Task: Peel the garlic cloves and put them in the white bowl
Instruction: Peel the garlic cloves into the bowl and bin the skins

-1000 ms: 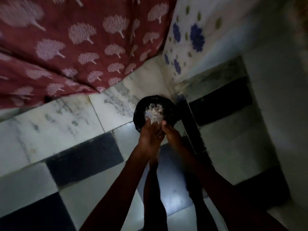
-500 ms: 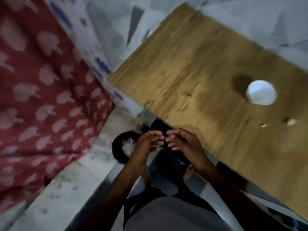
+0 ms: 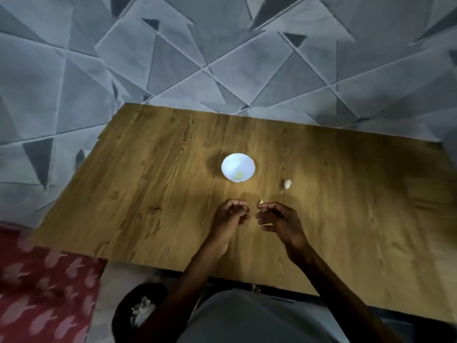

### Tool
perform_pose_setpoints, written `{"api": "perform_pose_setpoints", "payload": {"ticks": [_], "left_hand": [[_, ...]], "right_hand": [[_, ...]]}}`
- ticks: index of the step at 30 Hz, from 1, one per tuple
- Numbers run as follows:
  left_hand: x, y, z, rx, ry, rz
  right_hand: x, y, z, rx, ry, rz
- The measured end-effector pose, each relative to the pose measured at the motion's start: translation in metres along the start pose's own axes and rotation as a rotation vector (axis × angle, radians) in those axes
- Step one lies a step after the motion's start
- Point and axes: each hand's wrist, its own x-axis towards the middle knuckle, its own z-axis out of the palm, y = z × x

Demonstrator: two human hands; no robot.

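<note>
The left hand (image 3: 230,215) and right hand (image 3: 279,219) hang over the table (image 3: 148,194), fingers curled and not touching. I cannot tell if either holds anything. The white bowl (image 3: 238,170) sits at 12 o'clock from them and a garlic clove (image 3: 287,184) at 2 o'clock. The small clove might slip from the fingers and roll away.

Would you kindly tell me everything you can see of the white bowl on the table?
The white bowl is small, round and plain, of smooth material. It stands upright near the middle of the wooden table, beyond the left hand and right hand, apart from both. A small pale yellow bit lies inside by its near wall. Outside, only the table touches it.
</note>
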Motion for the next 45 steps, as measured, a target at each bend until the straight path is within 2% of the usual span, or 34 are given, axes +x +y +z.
{"api": "perform_pose_setpoints", "payload": {"ticks": [4, 7, 15, 18, 21, 24, 28, 32, 34, 36, 39, 42, 45], "left_hand": [[0.039, -0.006, 0.042, 0.246, 0.069, 0.070], [0.068, -0.017, 0.056, 0.531, 0.118, 0.136], [0.096, -0.041, 0.071, 1.110, 0.084, 0.277], [0.104, -0.027, 0.066, 1.082, 0.086, 0.313], [0.118, 0.005, 0.056, 0.960, 0.241, 0.372], [0.142, 0.031, 0.041, 1.002, 0.339, 0.312], [0.173, 0.029, 0.031, 1.082, 0.321, 0.145], [0.181, 0.025, 0.034, 1.083, 0.294, 0.116], [0.178, 0.029, 0.038, 1.080, 0.294, 0.139], [0.170, 0.034, 0.044, 1.028, 0.288, 0.254], [0.148, 0.035, 0.062, 0.889, 0.231, 0.402], [0.131, 0.024, 0.089, 0.828, 0.117, 0.356], [0.128, 0.006, 0.108, 0.779, 0.017, 0.321]], "right_hand": [[0.025, 0.003, -0.035, -0.013, 0.025, 0.006], [0.040, 0.006, -0.051, -0.033, 0.024, 0.013], [0.076, 0.012, -0.069, -0.058, -0.006, -0.018], [0.087, 0.013, -0.074, -0.037, -0.007, -0.035], [0.094, 0.013, -0.076, -0.028, -0.012, -0.049], [0.103, 0.014, -0.078, -0.060, -0.011, -0.049], [0.120, 0.016, -0.086, -0.190, 0.024, -0.083], [0.132, 0.020, -0.100, -0.266, 0.063, -0.136], [0.135, 0.021, -0.108, -0.283, 0.097, -0.177], [0.140, 0.024, -0.115, -0.345, 0.132, -0.206], [0.154, 0.031, -0.122, -0.562, 0.202, -0.272], [0.167, 0.035, -0.121, -0.698, 0.221, -0.391], [0.176, 0.034, -0.110, -0.842, 0.124, -0.340]]}}
